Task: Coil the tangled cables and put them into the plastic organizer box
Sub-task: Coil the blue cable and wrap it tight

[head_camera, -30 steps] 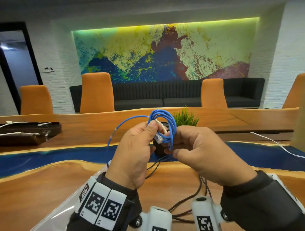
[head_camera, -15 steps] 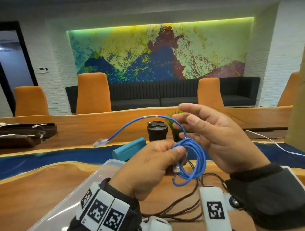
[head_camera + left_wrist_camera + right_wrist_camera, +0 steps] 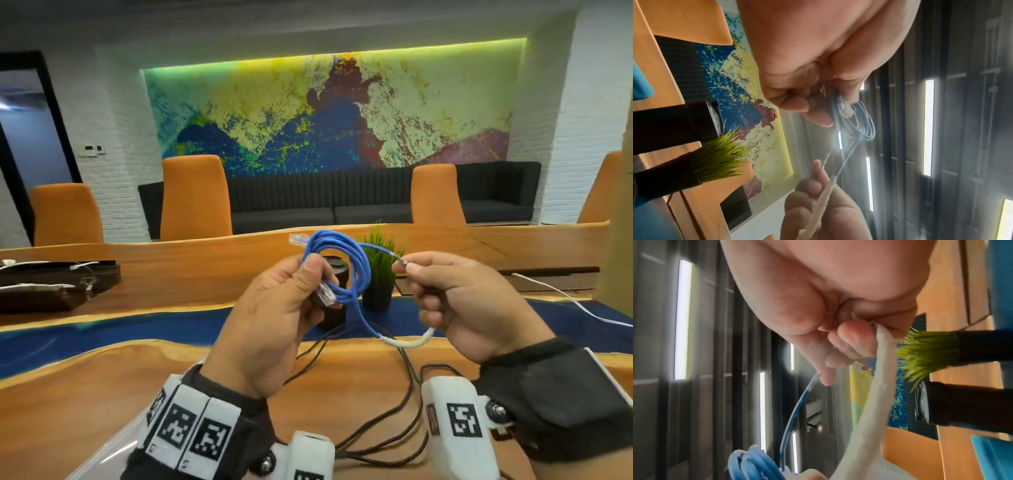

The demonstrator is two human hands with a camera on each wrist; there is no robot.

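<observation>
A blue network cable [image 3: 363,274] is wound into a small coil in front of me. My left hand [image 3: 318,284] pinches the coil with one clear plug [image 3: 325,295] under the thumb; a second plug [image 3: 298,238] sticks out at the coil's top. One last loop runs from the coil through my right hand [image 3: 407,269], which grips it in a fist; a white-taped stretch [image 3: 407,342] hangs below that fist. In the wrist views the coil [image 3: 863,123] and the taped stretch [image 3: 875,402] show too. The clear plastic box [image 3: 113,445] is at the bottom left.
Black cables [image 3: 404,421] lie tangled on the wooden table [image 3: 102,383] under my hands. Behind the coil stand a black cylinder [image 3: 334,315] and a small potted plant [image 3: 378,274]. A white cable [image 3: 565,298] trails at the right, a dark tray [image 3: 51,284] sits left.
Both hands rose. The loose end that hung out to the left is now wound onto the coil, its plug at the top. My right hand went from loose fingers to a fist round the cable.
</observation>
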